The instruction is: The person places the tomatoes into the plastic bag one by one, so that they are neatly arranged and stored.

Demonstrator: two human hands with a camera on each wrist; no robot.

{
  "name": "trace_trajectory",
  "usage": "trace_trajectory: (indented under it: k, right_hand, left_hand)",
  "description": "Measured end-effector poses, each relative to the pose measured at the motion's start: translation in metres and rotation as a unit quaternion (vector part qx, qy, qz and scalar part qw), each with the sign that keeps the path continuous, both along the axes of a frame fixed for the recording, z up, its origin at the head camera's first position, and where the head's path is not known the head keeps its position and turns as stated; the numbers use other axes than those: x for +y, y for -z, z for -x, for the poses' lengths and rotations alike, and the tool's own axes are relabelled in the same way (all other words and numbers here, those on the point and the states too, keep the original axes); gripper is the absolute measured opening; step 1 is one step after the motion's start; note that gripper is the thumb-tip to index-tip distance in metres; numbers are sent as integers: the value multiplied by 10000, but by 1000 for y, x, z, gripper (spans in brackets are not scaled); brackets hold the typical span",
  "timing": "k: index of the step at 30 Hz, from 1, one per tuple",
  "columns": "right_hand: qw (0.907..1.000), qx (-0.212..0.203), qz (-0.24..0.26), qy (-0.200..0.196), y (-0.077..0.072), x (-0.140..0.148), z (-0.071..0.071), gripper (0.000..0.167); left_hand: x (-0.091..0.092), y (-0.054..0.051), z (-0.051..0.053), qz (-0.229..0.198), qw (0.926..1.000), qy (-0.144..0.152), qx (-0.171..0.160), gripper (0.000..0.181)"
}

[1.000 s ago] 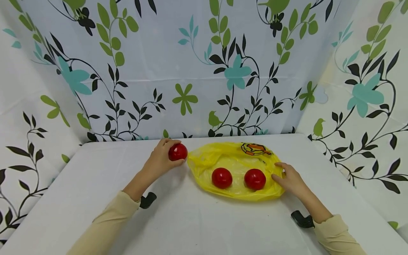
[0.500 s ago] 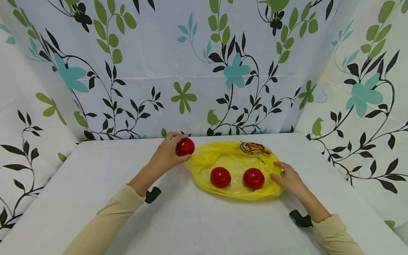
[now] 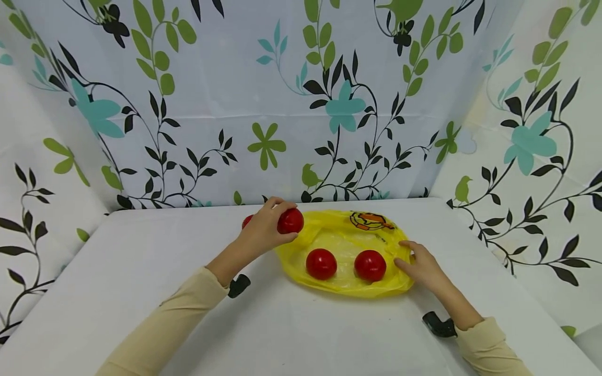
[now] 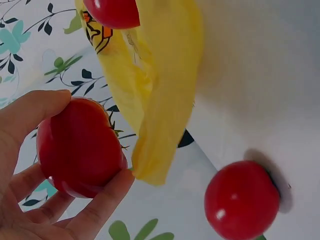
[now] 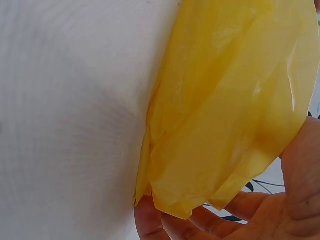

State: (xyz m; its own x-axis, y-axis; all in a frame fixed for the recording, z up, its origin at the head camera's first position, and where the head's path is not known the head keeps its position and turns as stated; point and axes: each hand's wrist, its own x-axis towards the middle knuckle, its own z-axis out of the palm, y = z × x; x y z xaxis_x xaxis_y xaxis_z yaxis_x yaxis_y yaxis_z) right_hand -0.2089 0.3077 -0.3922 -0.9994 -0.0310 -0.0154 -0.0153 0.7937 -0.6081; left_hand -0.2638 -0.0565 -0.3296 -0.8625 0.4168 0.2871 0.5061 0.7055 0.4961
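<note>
My left hand [image 3: 263, 230] grips a red tomato [image 3: 290, 221] above the left rim of a yellow plastic bag [image 3: 345, 287]. In the left wrist view, thumb and fingers wrap this tomato [image 4: 80, 147], and its green stem leaves face the bag. Two more tomatoes, a left one [image 3: 321, 263] and a right one [image 3: 370, 265], lie inside the spread bag. My right hand [image 3: 425, 266] holds the bag's right edge. In the right wrist view, fingers [image 5: 182, 229] curl under the yellow plastic [image 5: 215, 110].
Another tomato [image 4: 242, 200] lies on the white table [image 3: 301, 334], mostly hidden behind my left hand in the head view. A patterned cloth [image 3: 216, 94] hangs along the table's back edge and continues at both sides.
My left hand has carried its tomato rightward, from beside the bag to above its left rim. A tomato on the table has come into view behind that hand. The right hand keeps its hold.
</note>
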Motion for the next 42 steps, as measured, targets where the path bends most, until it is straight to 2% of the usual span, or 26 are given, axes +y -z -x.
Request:
trace_trajectory:
  k: [8,15,22,31,42]
  right_hand:
    - [10000,59,19,-10,4,-3,1,56]
    - [10000,30,23,22,3,-4,2,56]
    - [10000,13,43,76,4,-4,1,56]
    - [9999,14,73,106,10,-2,2,56]
    - [9998,77,35,162,7,-2,0,55]
  left_hand:
    - [13,5,2,98,9998,86,-146,62]
    - [25,10,10,134,9995,93,-280,62]
    - [39,16,19,198,9987,227,-419,61]
    - [55,23,23,255,9972,305,-630,61]
    - [71,30,39,187,9948,282,-958,61]
